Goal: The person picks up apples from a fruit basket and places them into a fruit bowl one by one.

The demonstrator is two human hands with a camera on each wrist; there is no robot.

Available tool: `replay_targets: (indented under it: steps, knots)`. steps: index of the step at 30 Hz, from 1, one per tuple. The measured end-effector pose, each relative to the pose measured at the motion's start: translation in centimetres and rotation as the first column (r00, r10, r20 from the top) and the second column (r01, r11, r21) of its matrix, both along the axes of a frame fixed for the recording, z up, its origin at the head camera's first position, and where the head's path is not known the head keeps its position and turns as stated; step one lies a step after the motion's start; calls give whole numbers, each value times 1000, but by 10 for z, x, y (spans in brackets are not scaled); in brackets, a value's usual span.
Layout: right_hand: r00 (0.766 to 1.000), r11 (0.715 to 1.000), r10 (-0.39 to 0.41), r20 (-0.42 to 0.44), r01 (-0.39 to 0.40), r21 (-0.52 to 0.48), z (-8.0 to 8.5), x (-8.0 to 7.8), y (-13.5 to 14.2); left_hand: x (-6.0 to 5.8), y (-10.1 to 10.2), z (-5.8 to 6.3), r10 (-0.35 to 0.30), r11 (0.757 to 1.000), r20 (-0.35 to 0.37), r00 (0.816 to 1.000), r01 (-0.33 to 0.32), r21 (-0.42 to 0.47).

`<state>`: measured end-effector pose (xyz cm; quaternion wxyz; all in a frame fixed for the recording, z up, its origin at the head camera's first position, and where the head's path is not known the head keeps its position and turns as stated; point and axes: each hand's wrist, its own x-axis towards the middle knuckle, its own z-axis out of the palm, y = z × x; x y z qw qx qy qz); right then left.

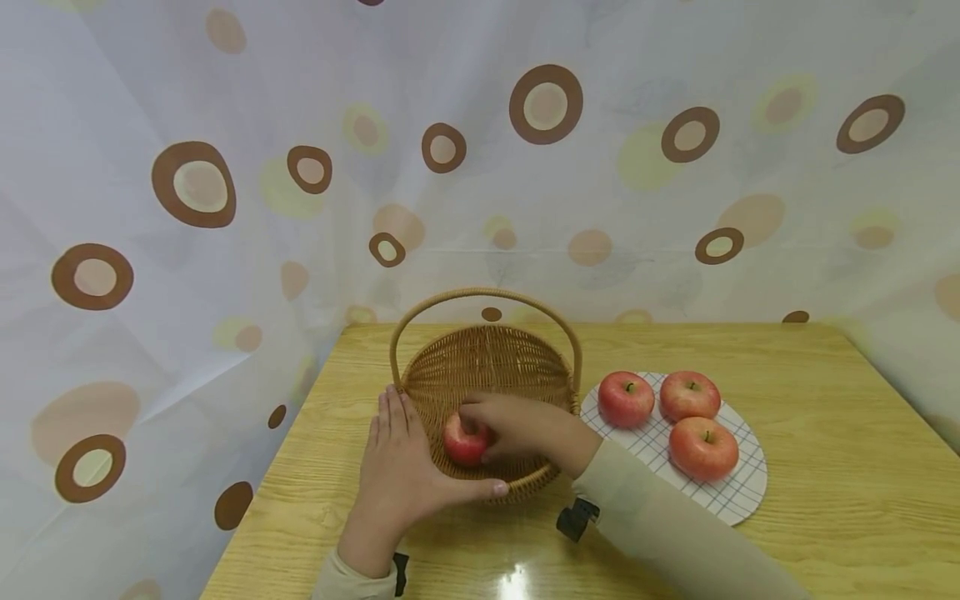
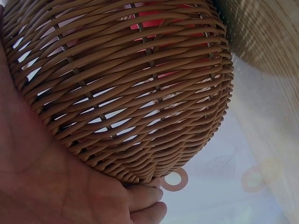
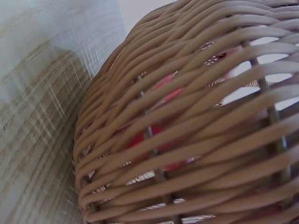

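A wicker basket (image 1: 491, 358) with a tall arched handle stands on the table. Inside it is a red apple (image 1: 462, 442), which my right hand (image 1: 517, 427) grips from above with curled fingers. My left hand (image 1: 401, 467) lies against the basket's near left rim, its fingers straight and its thumb stretched along the front edge. In the left wrist view, the palm (image 2: 60, 172) touches the woven wall (image 2: 121, 88), and red shows through the gaps. The right wrist view is filled by the outer weave (image 3: 196, 126), with bits of red behind it; the right hand is barely visible there.
Right of the basket, a white checked plate (image 1: 738, 500) bears three apples: one at its left (image 1: 626, 400), one at the back (image 1: 690, 396) and one in front (image 1: 703, 449). The wooden table (image 1: 840, 433) meets a patterned curtain (image 1: 480, 192) behind and at the left.
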<state>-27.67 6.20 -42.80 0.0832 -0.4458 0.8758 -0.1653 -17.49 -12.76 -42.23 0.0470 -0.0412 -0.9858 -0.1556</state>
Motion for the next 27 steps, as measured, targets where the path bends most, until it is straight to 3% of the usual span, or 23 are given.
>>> replay_targets:
  steps: [11, 27]
  knots:
    - [991, 995, -77, -106, 83, 49, 2, 3, 1, 0, 0, 1, 2, 1000, -12, 1000, -2, -12]
    - [992, 991, -117, -36, 119, 68, 5, 7, 2, -2, 0, -1, 7, 1000, -5, 1000, -7, -22]
